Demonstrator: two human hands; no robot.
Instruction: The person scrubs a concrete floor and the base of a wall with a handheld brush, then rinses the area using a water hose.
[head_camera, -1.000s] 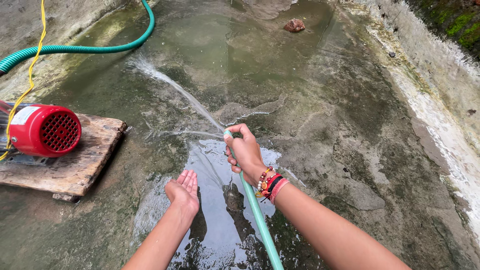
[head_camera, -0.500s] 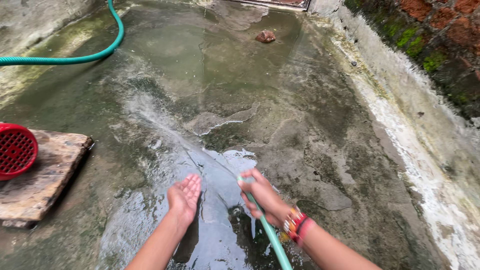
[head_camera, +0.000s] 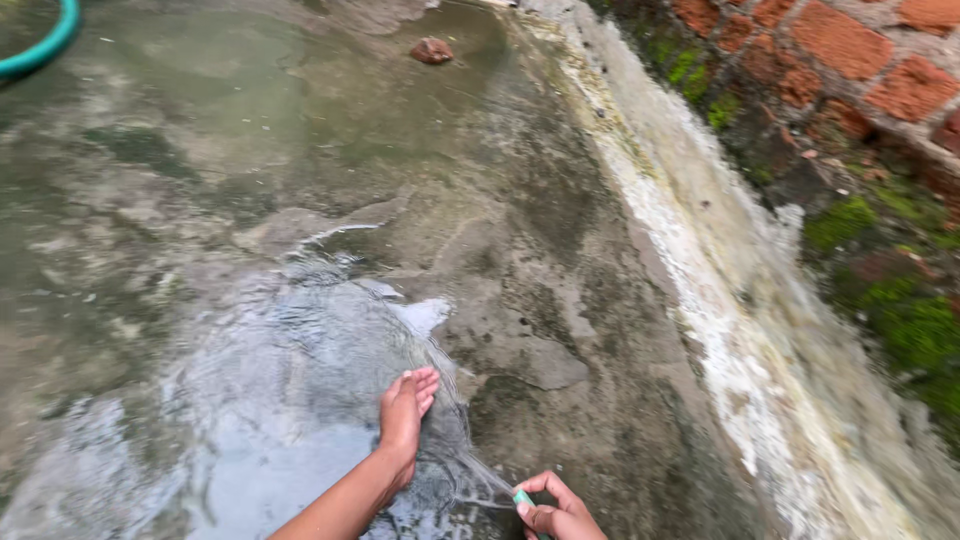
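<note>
Wet, algae-stained concrete floor (head_camera: 560, 250), rough and patchy; shallow rippling water (head_camera: 280, 400) spread over lower left. Reddish stone (head_camera: 432, 50) lies far off at top. Thick green corrugated hose (head_camera: 40, 50) curves at top-left corner. Mossy red brick wall (head_camera: 860, 90) with whitish plastered base borders right side. Right hand (head_camera: 560, 515) closed around end of thin green hose (head_camera: 522, 497) at bottom edge, water jet spraying left. Left hand (head_camera: 405, 415) open, fingers together, flat in spray just beside nozzle.

Left hand (head_camera: 404, 412): reaching forward on an outstretched bare forearm, fingers lying straight and together, palm open.
Right hand (head_camera: 558, 510): curling shut, thumb and fingertips pinching, wrist out of frame.
</note>
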